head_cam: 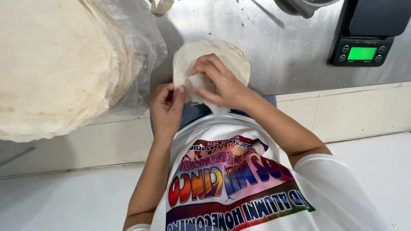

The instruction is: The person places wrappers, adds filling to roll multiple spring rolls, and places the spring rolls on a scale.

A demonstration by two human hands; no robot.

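Observation:
A thin round white wrapper (227, 55) lies at the near edge of the steel counter (274, 47), with its near part folded up. My right hand (216, 83) presses on the folded part with fingers curled over it. At the fold's left edge, my left hand (166, 107) pinches the same sheet between thumb and fingers. Whatever is inside the fold is hidden under my hands.
A tall stack of round white wrappers (51, 64) sits on clear plastic (147, 47) at the left. A black digital scale (364, 38) with a lit green display stands at the far right. A metal bowl's edge (304, 5) shows at the top. White tiled floor lies below.

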